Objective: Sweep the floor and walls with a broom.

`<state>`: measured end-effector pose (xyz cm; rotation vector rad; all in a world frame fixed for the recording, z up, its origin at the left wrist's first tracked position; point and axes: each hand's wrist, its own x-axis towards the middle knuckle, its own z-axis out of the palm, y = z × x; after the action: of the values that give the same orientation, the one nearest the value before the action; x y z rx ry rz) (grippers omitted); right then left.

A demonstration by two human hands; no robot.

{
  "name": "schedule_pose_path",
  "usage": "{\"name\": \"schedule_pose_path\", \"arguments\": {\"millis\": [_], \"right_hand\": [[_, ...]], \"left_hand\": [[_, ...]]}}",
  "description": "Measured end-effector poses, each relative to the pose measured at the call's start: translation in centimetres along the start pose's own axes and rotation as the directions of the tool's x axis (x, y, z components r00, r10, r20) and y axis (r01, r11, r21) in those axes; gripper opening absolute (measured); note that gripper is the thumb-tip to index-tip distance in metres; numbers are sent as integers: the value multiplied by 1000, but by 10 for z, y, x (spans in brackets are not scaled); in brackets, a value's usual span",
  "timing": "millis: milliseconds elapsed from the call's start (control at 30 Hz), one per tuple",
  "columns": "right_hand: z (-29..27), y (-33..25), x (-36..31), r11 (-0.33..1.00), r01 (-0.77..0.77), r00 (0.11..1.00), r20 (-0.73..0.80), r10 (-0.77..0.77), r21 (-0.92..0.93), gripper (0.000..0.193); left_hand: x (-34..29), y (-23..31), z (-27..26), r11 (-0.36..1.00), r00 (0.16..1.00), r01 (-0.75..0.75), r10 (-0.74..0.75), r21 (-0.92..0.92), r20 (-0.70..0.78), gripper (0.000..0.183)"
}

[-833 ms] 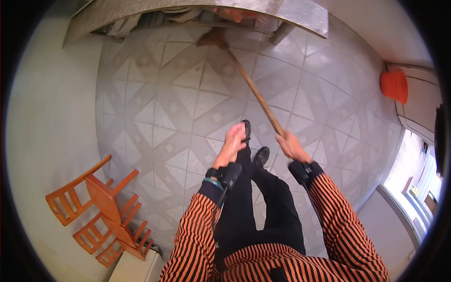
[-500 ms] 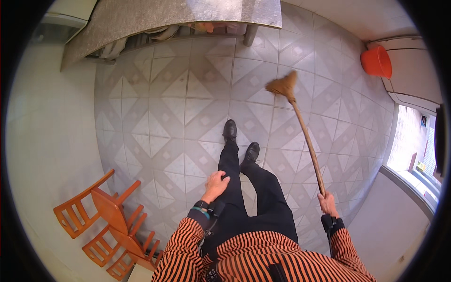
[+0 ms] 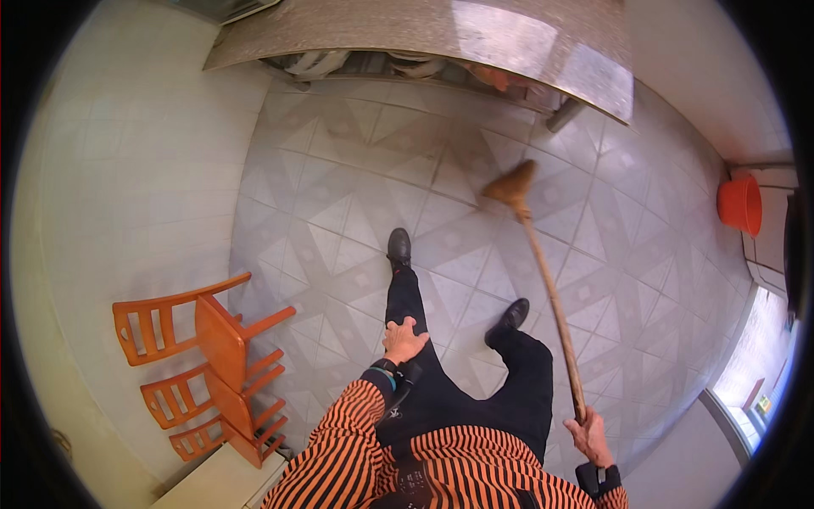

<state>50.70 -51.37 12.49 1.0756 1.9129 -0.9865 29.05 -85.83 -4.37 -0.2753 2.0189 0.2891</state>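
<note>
A broom (image 3: 553, 301) with a long wooden handle slants across the right half of the view, its brown fan-shaped bristle head (image 3: 514, 183) low over the tiles near the table. At the top end of the handle, my right hand (image 3: 592, 439) is wrapped round the wood. My left hand (image 3: 405, 341) lies on my left leg around the knee, holding nothing, with its fingers apart. Both of my black shoes stand on the floor, left of the broom; the left shoe (image 3: 399, 248) is further forward than the right shoe (image 3: 508, 321).
A stone-topped table (image 3: 407, 34) spans the far side, with things stowed beneath it and a metal leg (image 3: 563, 115). Several orange wooden chairs (image 3: 222, 335) line the left wall. At the far right sits a red bucket (image 3: 740, 205), near a bright opening (image 3: 757, 343).
My view has turned and shifted. My feet are wider apart, the right one moved out to the right. The bristle head has shifted over the floor; my left hand stays on the leg.
</note>
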Motion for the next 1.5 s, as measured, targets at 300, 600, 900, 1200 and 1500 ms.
{"name": "schedule_pose_path", "arguments": {"millis": [300, 600, 900, 1200, 1500], "right_hand": [[169, -351, 210, 744, 630, 767, 324, -553, -222, 33], [323, -526, 360, 783, 523, 852, 185, -489, -337, 37], [376, -479, 384, 896, 337, 926, -72, -372, -290, 38], [363, -409, 403, 959, 252, 954, -130, -269, -133, 38], [300, -242, 383, 994, 101, 977, -184, -105, -29, 37]], "left_hand": [[65, -88, -115, 986, 979, -147, 132, -84, -156, 44], [123, -159, -172, 950, 981, -120, 70, -288, -179, 45], [139, -180, -183, 938, 993, -102, 74, -332, -95, 47], [136, -163, -157, 956, 963, -212, 169, -203, -209, 46], [122, -120, -119, 958, 943, -284, 287, 43, -168, 45]]}}
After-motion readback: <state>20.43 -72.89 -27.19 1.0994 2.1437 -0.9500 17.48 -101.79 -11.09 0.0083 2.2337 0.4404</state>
